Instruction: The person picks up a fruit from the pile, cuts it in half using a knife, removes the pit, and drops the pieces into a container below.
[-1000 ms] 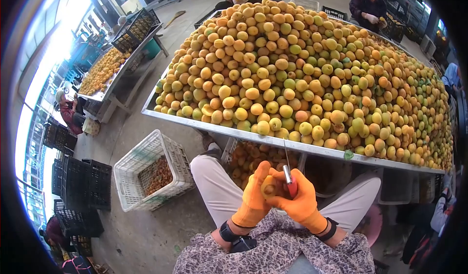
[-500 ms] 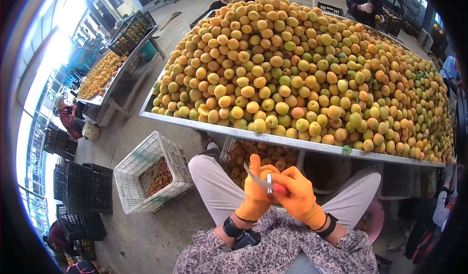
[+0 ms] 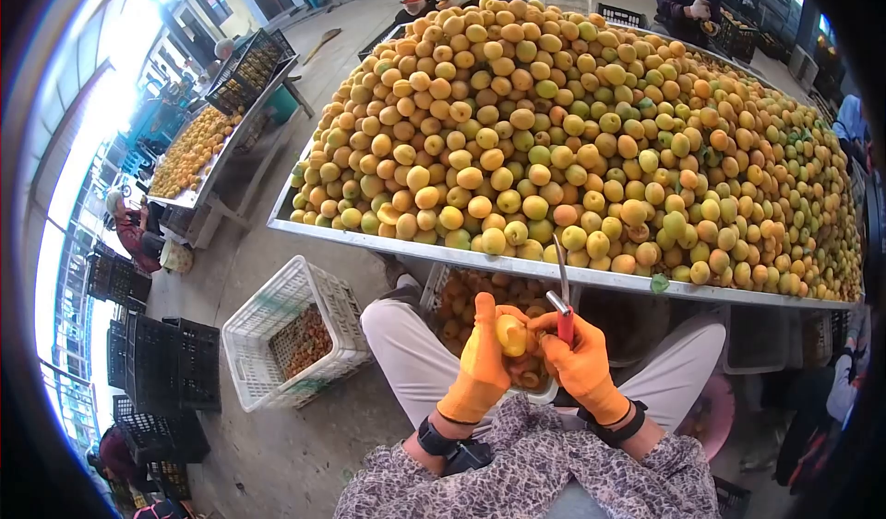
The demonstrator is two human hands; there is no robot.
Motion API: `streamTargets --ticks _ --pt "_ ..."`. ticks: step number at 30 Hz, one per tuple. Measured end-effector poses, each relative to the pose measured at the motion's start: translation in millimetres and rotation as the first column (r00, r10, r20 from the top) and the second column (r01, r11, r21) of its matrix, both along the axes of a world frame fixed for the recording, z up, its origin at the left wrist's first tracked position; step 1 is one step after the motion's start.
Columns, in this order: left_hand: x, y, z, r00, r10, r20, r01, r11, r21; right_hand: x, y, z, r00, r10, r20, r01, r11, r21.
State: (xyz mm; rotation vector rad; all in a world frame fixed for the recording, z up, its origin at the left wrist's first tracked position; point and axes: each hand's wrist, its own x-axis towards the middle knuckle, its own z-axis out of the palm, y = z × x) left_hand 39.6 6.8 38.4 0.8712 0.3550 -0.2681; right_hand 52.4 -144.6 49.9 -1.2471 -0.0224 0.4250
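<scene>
My left hand (image 3: 482,364), in an orange glove, is closed around a yellow apricot (image 3: 512,334), thumb pointing up. Close beside it, my right hand (image 3: 585,369), also gloved in orange, grips the red handle of a small knife (image 3: 565,323). The knife's narrow curved blade points up and away from the apricot. Whether the right fingertips also touch the fruit cannot be made out. Below both hands, between my knees, is a crate (image 3: 432,284) holding apricots. In front rises a large heap of apricots (image 3: 554,150) on a metal-edged table (image 3: 415,246).
To the left stands a white crate (image 3: 242,334) with small brown pieces, perhaps pits, at its bottom. Black crates (image 3: 166,357) are stacked farther left. Co-workers sit across the table, including one person (image 3: 688,7) at the far right. A pink basin (image 3: 711,417) lies by my right knee.
The knife has swung from lying across my hands to pointing upward. My hands have moved slightly apart, and the apricot in my left hand now shows.
</scene>
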Motion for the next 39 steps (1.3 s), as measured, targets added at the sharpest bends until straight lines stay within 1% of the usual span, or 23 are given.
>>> streamTargets --ticks 2,4,6,8,9,10,12,14,16,17,18,20,21,22,24,26,29,30,32,33,34,37,39 --pt "0.6 6.5 -6.8 1.0 -0.003 -0.001 0.003 0.998 -0.061 -0.5 -3.2 -3.4 0.999 -0.036 0.002 0.036 0.999 -0.01" --pt "0.9 13.6 -9.6 0.992 0.05 -0.118 -0.061 0.994 -0.086 -2.7 -4.1 -4.0 0.998 -0.07 0.003 0.07 0.997 -0.017" --pt "-0.9 26.0 -13.7 0.989 0.075 -0.127 -0.092 0.988 -0.128 -4.9 -7.3 4.2 0.983 -0.177 0.044 0.176 0.984 0.021" --pt "-0.7 35.9 -16.6 0.999 0.047 0.011 -0.048 0.98 0.195 -5.1 -11.7 12.3 0.976 -0.212 0.037 0.21 0.976 0.056" --pt "-1.4 36.3 -11.7 0.999 0.019 0.039 -0.029 0.959 0.28 -4.4 -16.0 12.2 0.962 -0.255 0.1 0.249 0.966 0.07" --pt "-1.4 39.2 -17.3 0.999 0.007 0.036 -0.017 0.96 0.28 -5.0 -21.8 11.9 0.941 -0.299 0.16 0.289 0.954 0.084" --pt "-1.3 44.9 -37.3 0.996 -0.087 0.034 0.054 0.834 0.549 -5.0 -39.9 11.0 0.916 -0.315 0.248 0.313 0.949 0.046" --pt "1.9 48.5 -44.6 0.99 -0.143 -0.007 0.117 0.78 0.615 -5.3 -52.7 13.3 0.866 -0.372 0.333 0.39 0.921 0.016" --pt "5.6 52.1 -60.8 0.972 -0.236 -0.016 0.161 0.613 0.774 -6.5 -71.5 2.4 0.809 -0.384 0.446 0.47 0.877 -0.097" --pt "8.4 50.2 -69.0 0.981 -0.196 0.013 0.094 0.527 0.845 -4.8 -80.9 -6.5 0.777 -0.371 0.508 0.503 0.852 -0.147" --pt "13.5 51.7 -74.3 0.979 -0.202 0.018 0.093 0.524 0.847 -2.5 -89.6 -14.5 0.744 -0.35 0.569 0.534 0.823 -0.192" --pt "23.9 54.3 -76.0 0.933 -0.269 0.238 -0.191 0.188 0.963 -0.8 -105.2 -27.9 0.724 -0.376 0.578 0.598 0.761 -0.253" --pt "33.4 53.2 -67.3 0.94 -0.24 0.244 -0.183 0.252 0.95 0.9 -108.3 -29.8 0.708 -0.394 0.586 0.647 0.693 -0.316" --pt "43.1 51.4 -56.3 0.937 -0.242 0.252 -0.192 0.245 0.95 -0.6 -111.9 -23.3 0.697 -0.408 0.589 0.67 0.663 -0.334" --pt "61.5 43.8 -32.2 0.933 -0.238 0.27 -0.173 0.36 0.917 -7.5 -129.6 -38.7 0.774 -0.502 0.386 0.626 0.7 -0.344" --pt "84.6 34.9 -23.3 0.924 -0.26 0.282 -0.194 0.318 0.928 -4.2 -130.5 -43.5 0.747 -0.517 0.418 0.655 0.679 -0.331" --pt "122.1 16.0 -10.0 0.848 -0.344 0.404 -0.313 0.289 0.904 -1.0 -124.4 -30.9 0.731 -0.642 0.232 0.679 0.719 -0.148" --pt "134.9 8.8 -8.5 0.853 -0.336 0.398 -0.292 0.324 0.9 -1.4 -126.1 -26.5 0.717 -0.657 0.233 0.693 0.708 -0.135" --pt "158.3 -4.1 -5.0 0.848 -0.356 0.392 -0.296 0.295 0.909 -4.6 -129.5 -24.5 0.758 -0.633 0.159 0.639 0.769 0.018" --pt "174.1 -6.5 -12.4 0.817 -0.398 0.418 -0.319 0.292 0.902 -3.2 -128.9 -31.5 0.725 -0.665 0.181 0.666 0.743 0.066" --pt "184.5 -13.2 -13.9 0.842 -0.372 0.391 -0.293 0.294 0.91 -2.9 -131.6 -28.4 0.708 -0.681 0.186 0.68 0.729 0.079" --pt "214.8 -34.3 -12.8 0.806 -0.428 0.409 -0.33 0.249 0.91 -7.4 -145.5 -13.9 0.79 -0.596 0.145 0.601 0.799 0.013" --pt "237.1 -48.4 -18.3 0.769 -0.454 0.45 -0.375 0.249 0.893 -8.1 -152.5 -6.4 0.793 -0.596 0.125 0.6 0.8 0.008"
